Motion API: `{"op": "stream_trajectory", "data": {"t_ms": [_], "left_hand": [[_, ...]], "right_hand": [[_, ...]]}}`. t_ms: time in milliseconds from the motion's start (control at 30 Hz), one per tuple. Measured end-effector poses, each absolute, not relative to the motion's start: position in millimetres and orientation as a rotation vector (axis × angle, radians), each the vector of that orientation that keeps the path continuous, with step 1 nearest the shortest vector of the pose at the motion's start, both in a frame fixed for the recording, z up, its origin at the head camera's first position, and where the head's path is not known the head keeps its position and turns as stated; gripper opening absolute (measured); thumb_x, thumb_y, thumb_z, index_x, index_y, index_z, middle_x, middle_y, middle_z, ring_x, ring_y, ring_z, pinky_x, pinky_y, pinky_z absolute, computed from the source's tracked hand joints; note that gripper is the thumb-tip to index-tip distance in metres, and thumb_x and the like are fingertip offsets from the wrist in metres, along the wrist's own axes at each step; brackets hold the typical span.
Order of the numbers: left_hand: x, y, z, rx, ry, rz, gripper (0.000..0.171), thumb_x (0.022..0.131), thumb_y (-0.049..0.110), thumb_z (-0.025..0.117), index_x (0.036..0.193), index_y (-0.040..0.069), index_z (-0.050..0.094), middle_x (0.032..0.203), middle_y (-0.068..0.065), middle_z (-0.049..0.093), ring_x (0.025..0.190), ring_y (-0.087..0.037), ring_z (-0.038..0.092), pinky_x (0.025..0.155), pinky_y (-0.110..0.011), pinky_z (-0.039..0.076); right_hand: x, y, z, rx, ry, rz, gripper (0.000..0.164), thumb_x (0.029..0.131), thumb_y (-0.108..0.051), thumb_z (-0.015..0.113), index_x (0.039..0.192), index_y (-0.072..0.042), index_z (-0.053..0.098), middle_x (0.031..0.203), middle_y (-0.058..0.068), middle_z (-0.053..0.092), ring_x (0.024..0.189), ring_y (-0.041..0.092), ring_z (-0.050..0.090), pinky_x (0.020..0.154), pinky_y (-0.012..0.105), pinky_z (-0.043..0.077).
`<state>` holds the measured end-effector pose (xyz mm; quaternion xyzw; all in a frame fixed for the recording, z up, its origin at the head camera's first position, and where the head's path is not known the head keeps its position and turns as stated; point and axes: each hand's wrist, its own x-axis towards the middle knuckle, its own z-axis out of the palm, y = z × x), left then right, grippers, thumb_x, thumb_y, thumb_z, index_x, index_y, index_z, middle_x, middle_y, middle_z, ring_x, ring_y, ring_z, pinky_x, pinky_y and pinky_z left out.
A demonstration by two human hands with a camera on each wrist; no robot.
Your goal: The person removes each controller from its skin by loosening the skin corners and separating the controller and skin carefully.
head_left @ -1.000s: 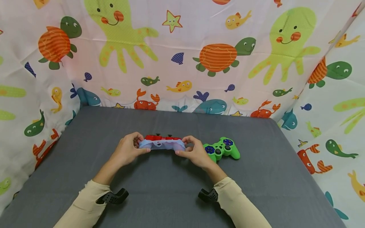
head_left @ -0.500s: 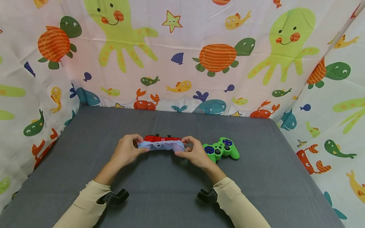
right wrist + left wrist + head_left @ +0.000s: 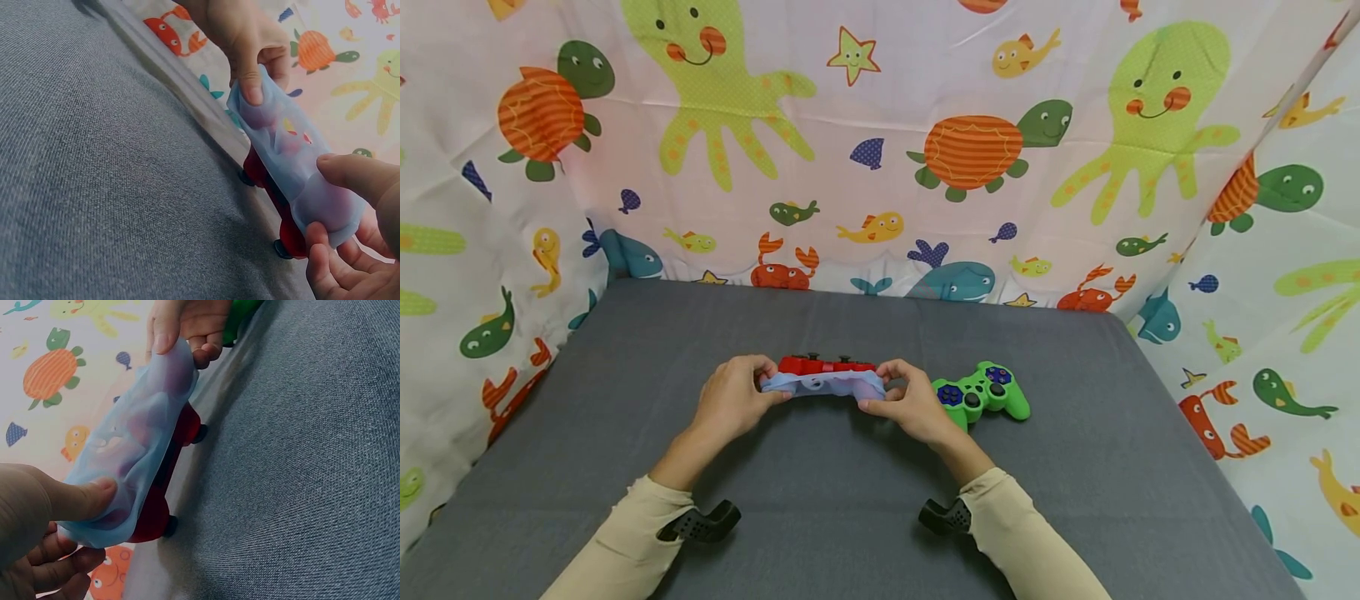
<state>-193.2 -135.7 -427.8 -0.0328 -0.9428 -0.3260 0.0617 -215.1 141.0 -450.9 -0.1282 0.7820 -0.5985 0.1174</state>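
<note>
A: Our count, nearest first?
B: Two beige sleeves [image 3: 613, 542]; two black wrist mounts [image 3: 711, 523]; left hand [image 3: 730, 398] and right hand [image 3: 916, 406], each grip pinching one end of one pale-blue cover [image 3: 823, 384], over one red controller [image 3: 801, 365] held above the desk [image 3: 835, 517]. Just right: one green controller [image 3: 988, 391].
A: Room?
B: Grey cloth [image 3: 835, 467] nearside; far edge well beyond, meeting printed fabric [image 3: 880, 92].
A: Obscured?
B: Much of the red controller, by the cover; the green controller's left end, by the right hand. Whether those touch, we cannot tell.
</note>
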Motion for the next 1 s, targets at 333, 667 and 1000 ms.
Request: {"op": "stream_trajectory", "data": {"t_ms": [333, 667, 1000], "left_hand": [[-192.6, -132.7, -429.2, -0.124, -2.839, -0.865, 0.019, 0.081, 0.020, 0.086, 0.087, 0.012, 0.069, 0.077, -0.002, 0.049, 0.067, -0.017, 0.047, 0.055, -0.030, 0.032], [-193.4, -128.5, -430.2, -0.238, -2.878, -0.898, 0.022, 0.082, 0.023, 0.085, 0.097, 0.010, 0.076, 0.083, -0.004, 0.057, 0.071, -0.018, 0.050, 0.057, -0.029, 0.035], [-196.8, -134.0, -432.0, -0.427, -2.919, -0.998, 0.039, 0.081, 0.032, 0.086, 0.112, 0.011, 0.076, 0.108, -0.006, 0.069, 0.093, -0.022, 0.059, 0.074, -0.037, 0.046]], "right_hand": [[-213.4, 138.4, -450.7, -0.367, 2.300, -1.738, 0.042, 0.086, -0.008, 0.079, 0.118, -0.001, 0.053, 0.108, 0.011, 0.051, 0.063, 0.011, 0.056, 0.056, 0.023, 0.041], [-213.3, 135.0, -454.4, -0.405, 2.291, -1.728, 0.041, 0.085, -0.006, 0.080, 0.118, -0.004, 0.056, 0.111, 0.011, 0.053, 0.062, 0.011, 0.056, 0.055, 0.023, 0.042], [-213.0, 134.4, -459.7, -0.452, 2.304, -1.728, 0.047, 0.084, -0.003, 0.079, 0.124, -0.001, 0.055, 0.116, 0.018, 0.055, 0.068, 0.011, 0.059, 0.057, 0.022, 0.044]]}}
